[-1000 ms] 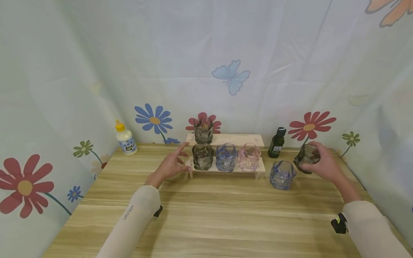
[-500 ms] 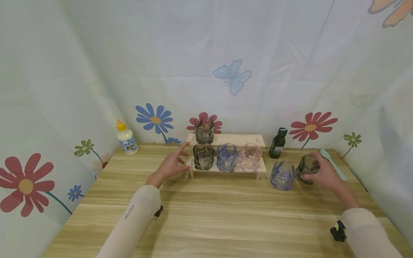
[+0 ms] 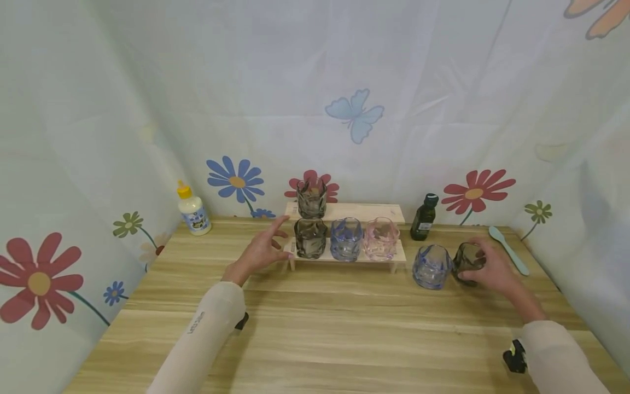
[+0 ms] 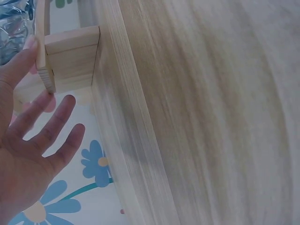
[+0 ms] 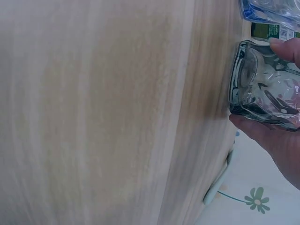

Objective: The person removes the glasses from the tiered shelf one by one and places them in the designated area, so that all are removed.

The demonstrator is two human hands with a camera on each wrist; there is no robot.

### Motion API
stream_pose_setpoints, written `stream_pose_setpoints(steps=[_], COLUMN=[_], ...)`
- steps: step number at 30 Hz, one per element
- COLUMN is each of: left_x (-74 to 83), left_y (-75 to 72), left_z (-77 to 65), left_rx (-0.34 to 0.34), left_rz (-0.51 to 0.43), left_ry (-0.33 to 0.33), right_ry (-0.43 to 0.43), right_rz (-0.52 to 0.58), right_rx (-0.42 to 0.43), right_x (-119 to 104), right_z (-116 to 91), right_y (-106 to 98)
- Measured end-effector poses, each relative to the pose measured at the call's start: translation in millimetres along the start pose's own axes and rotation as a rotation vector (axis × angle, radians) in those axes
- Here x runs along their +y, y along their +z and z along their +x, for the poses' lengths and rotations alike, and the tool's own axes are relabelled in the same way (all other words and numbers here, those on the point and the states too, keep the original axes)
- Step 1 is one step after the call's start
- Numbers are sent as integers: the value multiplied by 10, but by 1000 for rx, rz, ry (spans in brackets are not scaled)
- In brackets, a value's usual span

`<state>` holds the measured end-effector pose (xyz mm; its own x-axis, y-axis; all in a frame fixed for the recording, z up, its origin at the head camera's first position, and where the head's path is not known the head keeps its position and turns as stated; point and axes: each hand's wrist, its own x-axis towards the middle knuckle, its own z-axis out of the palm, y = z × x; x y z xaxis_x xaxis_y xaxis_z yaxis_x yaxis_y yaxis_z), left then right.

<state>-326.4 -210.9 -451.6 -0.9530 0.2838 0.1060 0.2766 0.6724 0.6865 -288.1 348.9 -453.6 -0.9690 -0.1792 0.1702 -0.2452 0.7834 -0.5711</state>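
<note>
At the table's right side my right hand (image 3: 494, 269) grips a smoky grey glass (image 3: 467, 261) between thumb and fingers. The glass stands upright beside a blue-tinted glass (image 3: 431, 267); the right wrist view has its base (image 5: 238, 77) down by the table. My left hand (image 3: 258, 250), fingers loosely spread, is at the left end of a two-step wooden rack (image 3: 364, 211). In the left wrist view its fingertips are right at the rack's end (image 4: 70, 61). The lower step bears a grey glass (image 3: 310, 241), a blue glass (image 3: 346, 241) and a pink glass (image 3: 381, 239). Another grey glass (image 3: 311, 200) stands on the upper step.
A dark green bottle (image 3: 424, 218) stands between the rack and the right-hand glasses. A pale mint spoon (image 3: 509, 251) lies behind the right hand. At the back left is a yellow-capped white bottle (image 3: 194, 212). A flowered curtain (image 3: 236, 109) encloses the wooden table (image 3: 344, 339).
The right hand has brought the grey glass down from a tilted position to upright beside the blue glass, uncovering the spoon. The left hand stays at the rack.
</note>
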Motion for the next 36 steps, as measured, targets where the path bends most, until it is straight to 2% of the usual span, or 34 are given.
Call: stream_pose_setpoints(steps=[10,19,24,30,36], left_x=[29,38,29,36,36], left_y=[-13,-10,-8,-9,-12], left_z=[-1,-10,-8,-8,-13], left_rx=[6,-4,0,3,8], left_rz=[3,4,6,10,12], left_ry=[-4,-7,-6,2,11], right_ry=[34,16,62,82,89], right_rz=[-9,21,49,61,104], right_rx=[-32,-34,-54,-94,-110], right_x=[-6,2,-17,-73,-279], right_z=[15,-21,-31,20,143], right_y=[27,28,9,-168,-424])
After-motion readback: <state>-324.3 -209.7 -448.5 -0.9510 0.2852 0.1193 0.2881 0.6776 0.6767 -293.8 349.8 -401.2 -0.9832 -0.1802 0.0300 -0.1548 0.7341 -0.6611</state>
